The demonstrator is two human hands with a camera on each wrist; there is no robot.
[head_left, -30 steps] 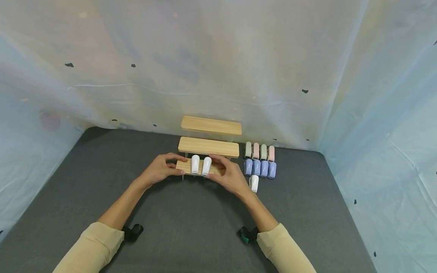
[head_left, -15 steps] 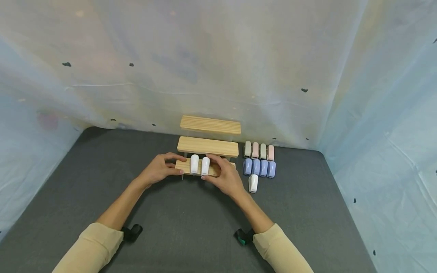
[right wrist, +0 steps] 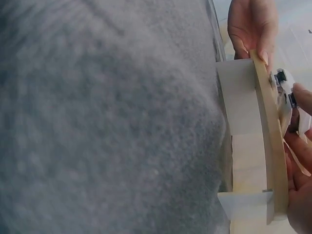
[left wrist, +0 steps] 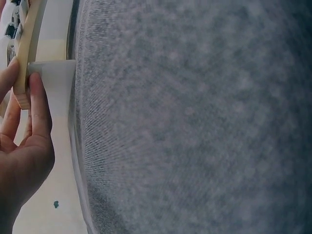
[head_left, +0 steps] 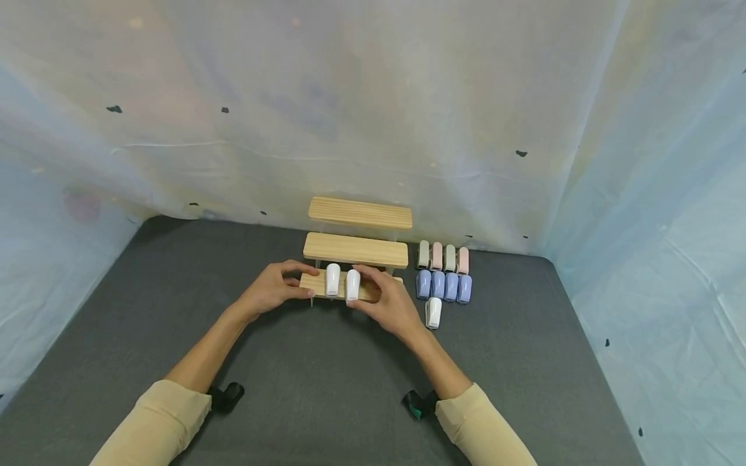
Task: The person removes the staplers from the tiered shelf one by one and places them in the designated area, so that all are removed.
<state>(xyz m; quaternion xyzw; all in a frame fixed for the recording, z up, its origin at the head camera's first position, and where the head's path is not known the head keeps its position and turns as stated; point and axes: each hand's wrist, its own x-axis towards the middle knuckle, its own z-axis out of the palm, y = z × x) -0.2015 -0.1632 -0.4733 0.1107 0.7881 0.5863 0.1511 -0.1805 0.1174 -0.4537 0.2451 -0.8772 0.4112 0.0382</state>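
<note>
In the head view, two white mini staplers stand side by side on the lowest wooden shelf. My left hand pinches that shelf's left end, thumb on one face and fingers on the other, as the left wrist view shows. My right hand holds the right white stapler between thumb and fingers, thumb at its near end. Just left of it, the other white stapler stands free of both hands. Metal and black undersides of the staplers show in the right wrist view.
Behind are a middle shelf and a top shelf. On the grey table, right of the rack, stand a row of green and pink staplers, a row of blue staplers and one white stapler.
The right white stapler has turned from a slant to nearly parallel with its neighbour. My right hand has shifted slightly left with it; my left hand keeps its place on the shelf end.
</note>
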